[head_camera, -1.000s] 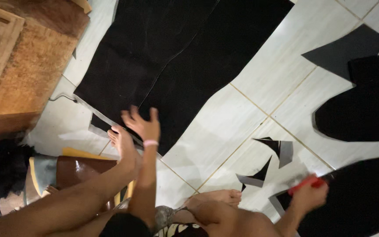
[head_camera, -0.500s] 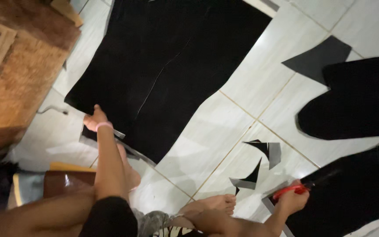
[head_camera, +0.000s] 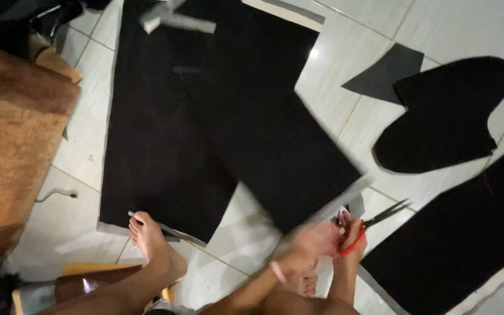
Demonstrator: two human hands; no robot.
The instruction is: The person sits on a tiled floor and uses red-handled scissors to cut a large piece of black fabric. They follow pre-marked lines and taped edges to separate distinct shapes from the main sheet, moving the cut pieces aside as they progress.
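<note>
Right hand (head_camera: 351, 230): grip clenched through the red handles of the scissors (head_camera: 368, 227), low in the view, right of centre.
Scissors: red loops inside the right hand's fingers; the dark blades point up and to the right, a little parted, over the pale tile just beside the edge of the lower right fabric piece (head_camera: 462, 233).
Left hand (head_camera: 316, 239): blurred, just left of the right hand and close against it; whether its grip is closed on anything cannot be told. A pink band sits on its wrist.
Large black fabric sheet (head_camera: 234, 122): spread flat on the tiled floor (head_camera: 351, 52), running from the top of the view down to a corner that ends just above the two hands.
Pale strip (head_camera: 345, 201): a blurred light band that runs from the left hand up towards the sheet's lower corner.
Curved black cut piece (head_camera: 444, 116): lies on the tiles up and to the right, well apart from the hands.
Grey triangular offcut (head_camera: 383, 73): touches the curved piece's upper left.
Bare foot (head_camera: 150, 239): toes rest on the large sheet's lower left edge.
Wooden board (head_camera: 13, 146): at the left margin, beside the sheet.
</note>
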